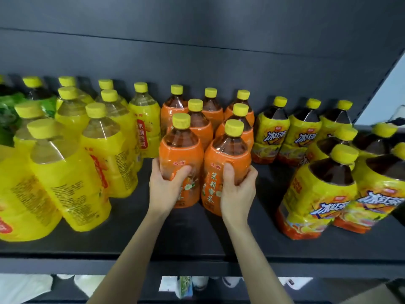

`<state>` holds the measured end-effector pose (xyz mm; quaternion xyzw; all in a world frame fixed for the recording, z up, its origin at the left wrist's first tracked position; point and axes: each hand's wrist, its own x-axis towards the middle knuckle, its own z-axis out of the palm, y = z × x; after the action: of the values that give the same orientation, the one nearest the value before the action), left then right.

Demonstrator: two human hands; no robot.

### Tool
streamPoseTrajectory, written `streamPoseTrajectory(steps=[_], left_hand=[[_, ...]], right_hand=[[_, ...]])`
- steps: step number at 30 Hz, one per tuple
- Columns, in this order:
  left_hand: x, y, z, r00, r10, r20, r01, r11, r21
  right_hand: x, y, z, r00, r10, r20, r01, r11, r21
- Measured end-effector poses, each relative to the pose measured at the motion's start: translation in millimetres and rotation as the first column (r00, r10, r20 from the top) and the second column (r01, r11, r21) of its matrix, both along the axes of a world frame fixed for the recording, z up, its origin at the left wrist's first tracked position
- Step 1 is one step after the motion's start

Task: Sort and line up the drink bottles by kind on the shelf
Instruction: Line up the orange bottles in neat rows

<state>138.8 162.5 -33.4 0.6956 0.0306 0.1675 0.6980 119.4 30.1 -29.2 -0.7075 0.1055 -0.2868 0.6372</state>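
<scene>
Gripped in left hand (168, 185), fingers wrapped round: orange-labelled plastic tea bottle with yellow cap (180, 150). Gripped likewise in right hand (237, 189): matching bottle (228, 154). Both upright, side by side on dark shelf board (197, 233), fronting the orange rows (198, 119); presumably to square the pair with their kind.

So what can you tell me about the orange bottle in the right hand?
The orange bottle is clear plastic with brown drink inside, a yellow cap and an orange wrapper with Chinese writing. It stands about upright at the front of the orange rows on the dark shelf. The right hand grips its lower half, thumb on the front.
</scene>
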Motion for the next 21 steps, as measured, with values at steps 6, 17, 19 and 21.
streamPoseTrajectory(steps=[6, 17, 19, 21], left_hand=[[13, -3, 5, 0.996, -0.087, 0.013, 0.087, 0.996, 0.002], [-8, 4, 7, 0.992, -0.075, -0.102, 0.092, 0.980, 0.177], [-25, 7, 2, 0.996, -0.042, -0.083, 0.063, 0.961, 0.268], [-44, 12, -4, 0.999, 0.012, -0.049, 0.005, 0.944, 0.331]], right_hand=[[15, -3, 6, 0.999, -0.009, -0.053, 0.009, 1.000, 0.003], [-2, -16, 10, 0.983, 0.035, -0.178, -0.071, 0.977, -0.201], [-16, -20, 4, 0.982, 0.027, -0.188, -0.085, 0.948, -0.306], [-31, -22, -5, 0.989, 0.002, -0.148, -0.058, 0.925, -0.375]])
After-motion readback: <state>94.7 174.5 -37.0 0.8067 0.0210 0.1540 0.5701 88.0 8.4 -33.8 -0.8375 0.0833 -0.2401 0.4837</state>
